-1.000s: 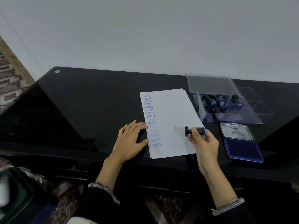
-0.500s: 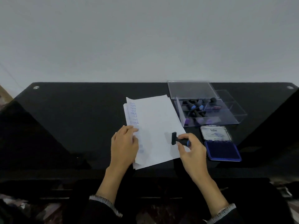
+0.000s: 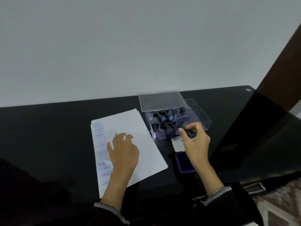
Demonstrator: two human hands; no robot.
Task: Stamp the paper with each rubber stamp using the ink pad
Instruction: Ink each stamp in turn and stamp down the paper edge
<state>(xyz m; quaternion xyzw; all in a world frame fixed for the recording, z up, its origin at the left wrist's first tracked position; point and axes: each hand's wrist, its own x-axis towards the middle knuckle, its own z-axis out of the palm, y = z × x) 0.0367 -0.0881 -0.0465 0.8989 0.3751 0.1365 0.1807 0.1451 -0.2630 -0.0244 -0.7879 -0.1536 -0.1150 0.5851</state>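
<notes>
A white sheet of paper (image 3: 136, 128) lies on the black table, with a column of blue stamp prints down its left edge. My left hand (image 3: 123, 152) rests flat on the paper, fingers spread. My right hand (image 3: 194, 142) grips a black rubber stamp with a blue end (image 3: 187, 132) and holds it over the front edge of the clear plastic stamp box (image 3: 203, 119). Several more black and blue stamps (image 3: 164, 118) lie in the box. The open blue ink pad (image 3: 184, 165) sits below my right hand, partly hidden by it.
The box's clear lid (image 3: 161, 100) stands behind it against the white wall. The glossy black table (image 3: 48, 136) stretches to the left of the paper. A dark brown upright (image 3: 280, 66) rises at the right. Patterned floor (image 3: 276, 207) shows at the bottom right.
My right hand has carried the stamp from over the paper to the right, up to the stamp box. My left hand has slid further onto the paper. The camera has turned to the right.
</notes>
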